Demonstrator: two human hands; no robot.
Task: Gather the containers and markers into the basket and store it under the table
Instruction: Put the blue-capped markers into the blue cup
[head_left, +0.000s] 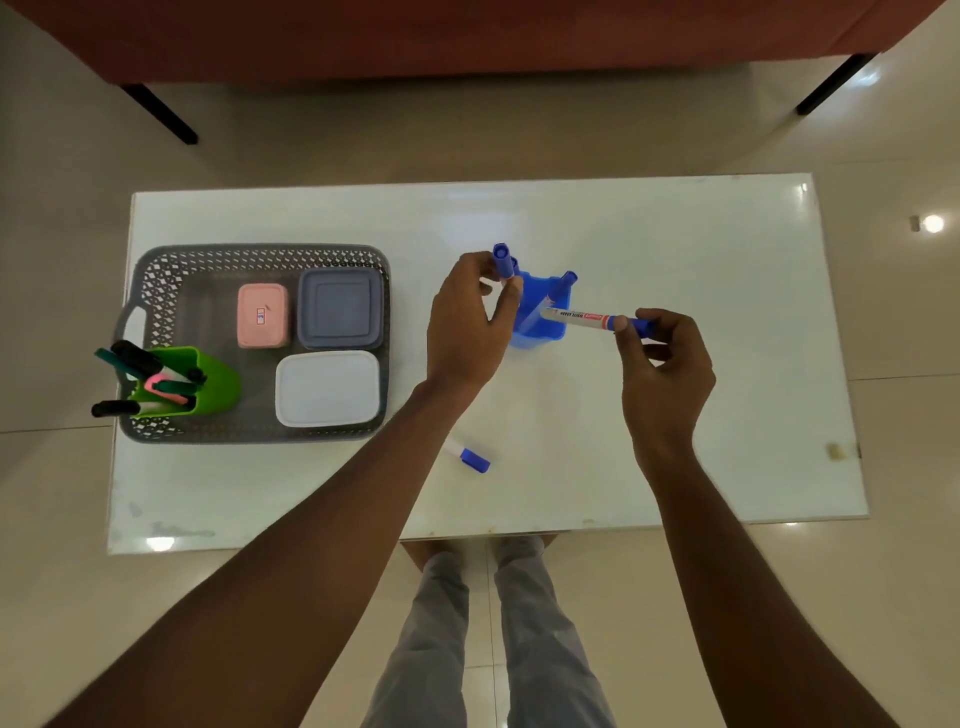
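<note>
A blue holder (540, 325) stands mid-table with blue-capped markers in it. My left hand (470, 325) pinches one upright blue marker (502, 260) at the holder's left rim. My right hand (667, 364) holds a white marker with a blue cap (584, 317) level, its tip over the holder. Another blue-capped marker (470, 457) lies on the table near my left forearm. The grey basket (260, 254) at the left holds a pink container (262, 315), a grey-blue container (340, 309), a white container (327, 388) and a green holder (208, 382) full of dark markers.
The white glossy table (701, 249) sits on a tiled floor. A red-brown sofa with black legs (161, 111) stands beyond the far edge. My legs (488, 639) are at the near edge. A small beige scrap (834, 451) lies near the table's right edge.
</note>
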